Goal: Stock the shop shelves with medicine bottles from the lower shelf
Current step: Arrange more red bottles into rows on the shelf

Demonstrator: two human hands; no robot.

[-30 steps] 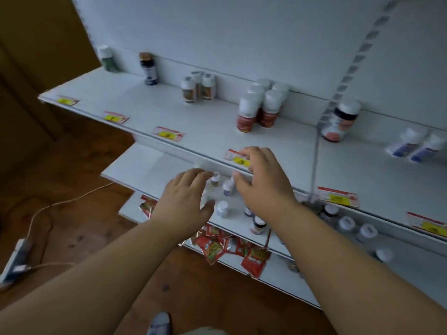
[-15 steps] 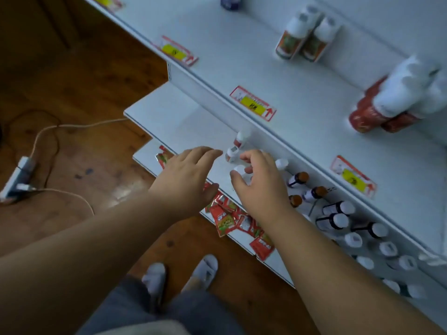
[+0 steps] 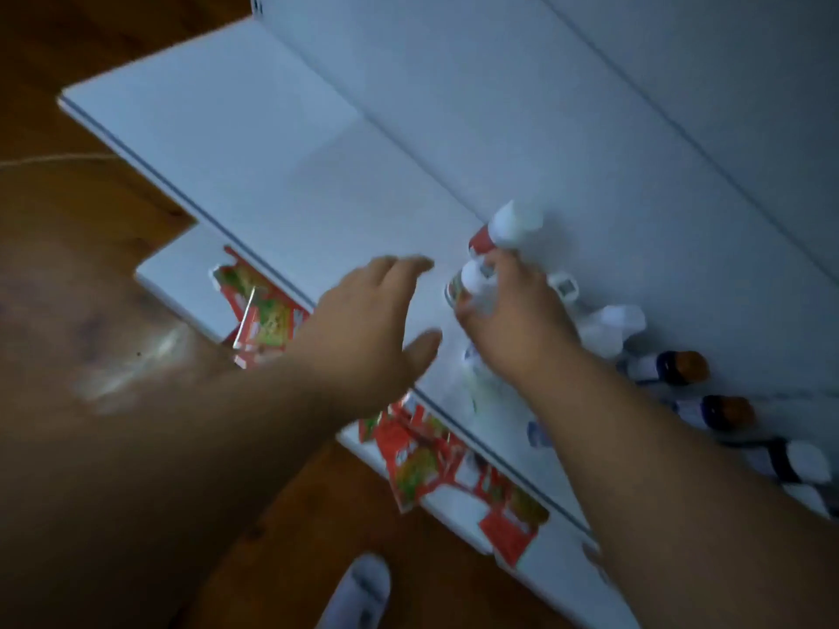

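A small white-capped bottle (image 3: 470, 283) is sitting on the lower shelf (image 3: 281, 174), and the right hand (image 3: 517, 320) is curling its fingers around it. A red-labelled bottle (image 3: 504, 227) is standing just behind. The left hand (image 3: 367, 329) is hovering beside it, fingers spread and holding nothing. Orange-capped bottles (image 3: 672, 367) are lying further right, red sachets (image 3: 263, 315) below.

White lower shelf (image 3: 281, 143), medicine bottles (image 3: 672, 367) lying along it, red packets (image 3: 422, 465) below.
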